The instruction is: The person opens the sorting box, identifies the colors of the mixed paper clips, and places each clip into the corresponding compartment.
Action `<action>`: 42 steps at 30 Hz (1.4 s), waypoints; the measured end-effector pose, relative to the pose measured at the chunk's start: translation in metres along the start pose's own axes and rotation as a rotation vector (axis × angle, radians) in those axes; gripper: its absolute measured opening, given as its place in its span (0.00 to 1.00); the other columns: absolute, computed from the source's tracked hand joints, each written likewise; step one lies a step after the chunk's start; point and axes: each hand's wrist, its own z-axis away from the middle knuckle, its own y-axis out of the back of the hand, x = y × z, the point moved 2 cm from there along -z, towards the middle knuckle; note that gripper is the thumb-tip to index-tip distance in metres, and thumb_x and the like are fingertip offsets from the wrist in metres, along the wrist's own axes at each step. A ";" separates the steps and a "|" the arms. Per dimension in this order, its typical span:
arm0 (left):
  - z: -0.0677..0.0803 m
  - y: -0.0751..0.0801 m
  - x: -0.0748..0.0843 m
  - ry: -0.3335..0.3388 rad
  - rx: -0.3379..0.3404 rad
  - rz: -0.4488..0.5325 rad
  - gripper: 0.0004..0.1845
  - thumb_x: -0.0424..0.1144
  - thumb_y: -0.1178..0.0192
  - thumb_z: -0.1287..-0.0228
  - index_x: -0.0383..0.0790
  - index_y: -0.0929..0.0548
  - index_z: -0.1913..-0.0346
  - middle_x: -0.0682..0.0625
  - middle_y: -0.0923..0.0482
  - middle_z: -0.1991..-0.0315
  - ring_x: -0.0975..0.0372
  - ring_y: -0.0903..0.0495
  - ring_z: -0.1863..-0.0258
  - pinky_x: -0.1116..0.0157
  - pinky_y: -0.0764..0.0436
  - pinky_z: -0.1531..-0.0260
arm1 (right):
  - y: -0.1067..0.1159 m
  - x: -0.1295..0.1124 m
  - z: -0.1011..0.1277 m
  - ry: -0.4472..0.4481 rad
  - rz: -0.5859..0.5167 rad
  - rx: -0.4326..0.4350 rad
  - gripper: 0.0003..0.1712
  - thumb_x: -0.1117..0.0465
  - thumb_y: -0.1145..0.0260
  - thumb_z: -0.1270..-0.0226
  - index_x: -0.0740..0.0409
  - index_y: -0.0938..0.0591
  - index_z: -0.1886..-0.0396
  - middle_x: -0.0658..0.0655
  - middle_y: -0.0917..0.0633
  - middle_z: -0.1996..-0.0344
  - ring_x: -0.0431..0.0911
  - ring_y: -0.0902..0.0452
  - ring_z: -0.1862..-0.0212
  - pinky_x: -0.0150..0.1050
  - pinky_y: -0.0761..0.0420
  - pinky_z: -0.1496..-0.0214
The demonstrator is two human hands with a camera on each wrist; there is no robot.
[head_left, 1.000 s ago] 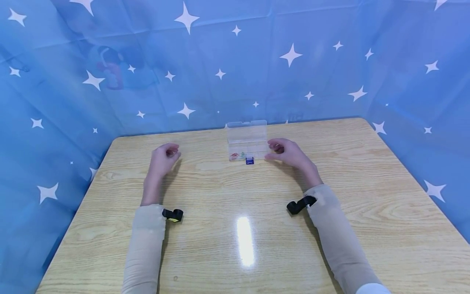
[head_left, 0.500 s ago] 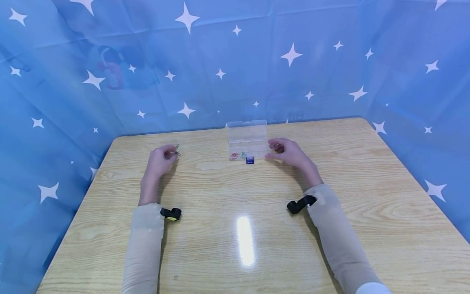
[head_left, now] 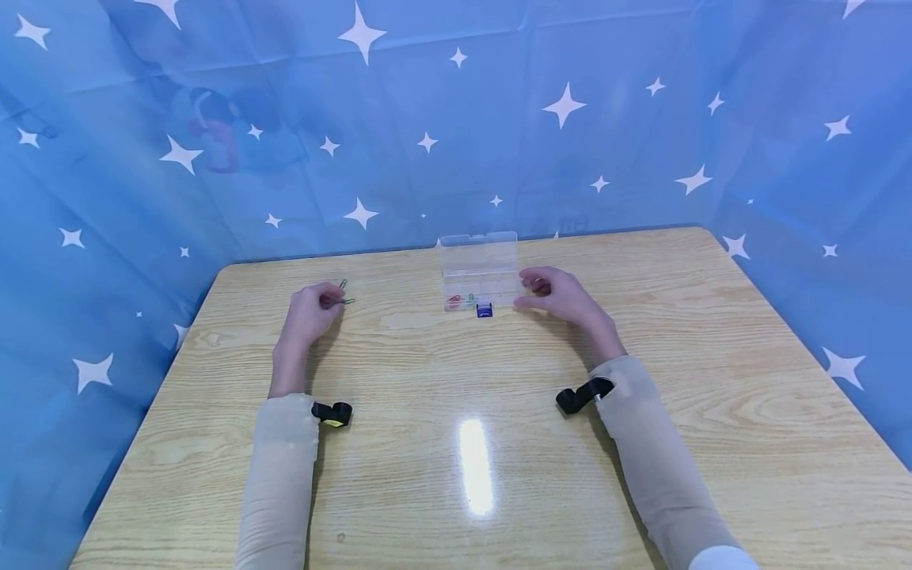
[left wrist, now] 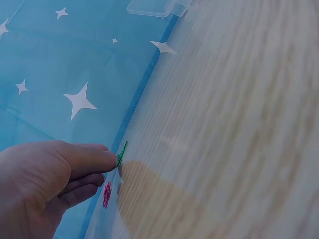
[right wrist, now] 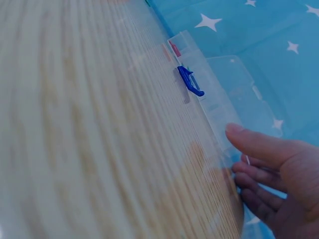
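My left hand (head_left: 309, 309) pinches a green paper clip (head_left: 348, 301) between thumb and finger at the left of the table. Another green clip (head_left: 343, 283) shows just behind the fingertips; whether it is held cannot be told. Below the fingers in the left wrist view is a small red item (left wrist: 106, 194), its kind unclear. My right hand (head_left: 563, 298) grips the right end of a clear plastic box (head_left: 480, 283), thumb in front and fingers behind. The box's lid (head_left: 479, 253) stands raised. Red clips (head_left: 454, 301) and a green clip (head_left: 471, 299) lie in its left compartments.
A blue plastic piece (head_left: 484, 310) sits against the box's front wall. The wooden table (head_left: 406, 380) meets a blue star-patterned curtain (head_left: 399, 103) along its back edge. A black wrist camera (head_left: 335, 414) is strapped to the left sleeve, another (head_left: 580, 397) to the right.
My left hand has shifted slightly left, and green clips have come into sight at its fingertips. The nearer clip has turned to point right. My right hand and the box stay put.
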 end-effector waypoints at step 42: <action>0.004 -0.002 0.011 0.041 -0.101 -0.055 0.10 0.35 0.40 0.27 0.31 0.16 0.52 0.38 0.18 0.57 0.50 0.22 0.58 0.58 0.23 0.59 | 0.002 -0.001 0.002 -0.012 0.002 -0.015 0.37 0.51 0.27 0.34 0.62 0.27 0.30 0.63 0.22 0.41 0.56 0.26 0.41 0.52 0.26 0.37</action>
